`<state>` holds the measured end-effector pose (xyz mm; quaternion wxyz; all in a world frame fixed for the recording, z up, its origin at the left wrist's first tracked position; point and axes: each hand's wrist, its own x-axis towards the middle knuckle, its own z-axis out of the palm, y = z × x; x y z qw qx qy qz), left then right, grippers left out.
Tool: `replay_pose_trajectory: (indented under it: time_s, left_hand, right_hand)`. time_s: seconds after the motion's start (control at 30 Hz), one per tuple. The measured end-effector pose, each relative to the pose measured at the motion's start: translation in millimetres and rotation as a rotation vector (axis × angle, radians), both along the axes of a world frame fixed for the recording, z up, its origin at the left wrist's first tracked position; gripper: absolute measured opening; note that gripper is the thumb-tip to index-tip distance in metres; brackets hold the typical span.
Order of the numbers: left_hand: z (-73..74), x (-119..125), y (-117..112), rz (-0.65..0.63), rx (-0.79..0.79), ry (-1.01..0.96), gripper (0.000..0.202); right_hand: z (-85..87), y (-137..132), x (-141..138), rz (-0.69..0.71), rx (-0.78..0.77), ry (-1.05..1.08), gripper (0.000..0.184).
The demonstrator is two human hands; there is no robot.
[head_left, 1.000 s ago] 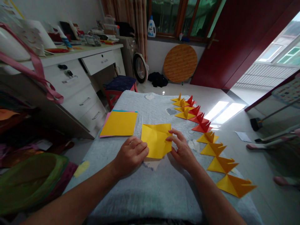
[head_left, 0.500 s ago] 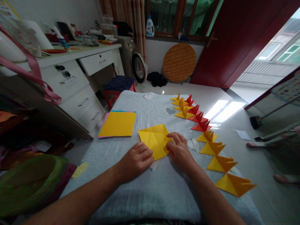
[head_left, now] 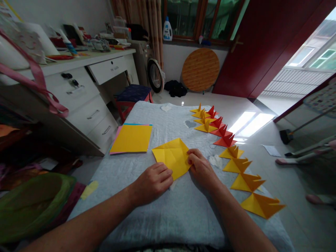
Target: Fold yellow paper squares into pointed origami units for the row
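Observation:
A creased sheet of yellow origami paper point(head_left: 173, 155) lies on the cloth-covered table, with a narrow fold along its upper right side. Its lower left edge is gripped by my left hand point(head_left: 154, 180), fingers curled and closed. On the right corner, my right hand point(head_left: 201, 168) pinches the paper between thumb and fingers. To the left rests a stack of square coloured paper point(head_left: 131, 138), yellow on top, with pink and blue edges showing. Several folded yellow paper cranes point(head_left: 248, 182) and red paper cranes point(head_left: 225, 140) stand in rows along the table's right side.
A pale blue cloth point(head_left: 168, 217) covers the table. Behind it are a stool point(head_left: 133, 92), a washing machine with its door open point(head_left: 156, 75) and a round wooden tabletop point(head_left: 201, 70). A white desk point(head_left: 86, 94) stands left; a green basket point(head_left: 34, 206) sits at lower left.
The yellow sheet has shifted and turned slightly to the left. My right hand's fingers have drawn together from a looser hold into a pinch on its right corner. My left hand stays nearly in place.

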<state>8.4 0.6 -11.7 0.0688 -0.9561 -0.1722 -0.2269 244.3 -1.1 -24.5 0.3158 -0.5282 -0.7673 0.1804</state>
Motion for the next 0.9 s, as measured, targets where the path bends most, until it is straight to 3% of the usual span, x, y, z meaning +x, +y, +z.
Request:
replay_pose_trajectory:
  time_s: [0.17, 0.37, 0.47, 0.77, 0.9]
  left_hand:
    - [-1.8, -1, 0, 0.066, -0.171, -0.044, 0.019]
    - [-2.0, -1, 5, 0.249, -0.592, -0.205, 0.013]
    - [-0.4, -2, 9, 0.336, -0.725, -0.251, 0.015]
    - [2.1, -2, 13, 0.455, -0.843, -0.283, 0.024]
    - [0.1, -1, 15, 0.508, -0.809, -0.291, 0.021]
  right_hand:
    - [1.4, 2, 2, 0.028, -0.032, -0.017, 0.027]
    - [0.9, 3, 12, 0.018, -0.082, -0.096, 0.028]
    - [3.3, 2, 15, -0.022, -0.055, -0.167, 0.024]
    - [13.7, -1, 12, 0.058, -0.142, -0.135, 0.016]
    - [12.4, 1, 14, 0.005, -0.172, -0.108, 0.015]
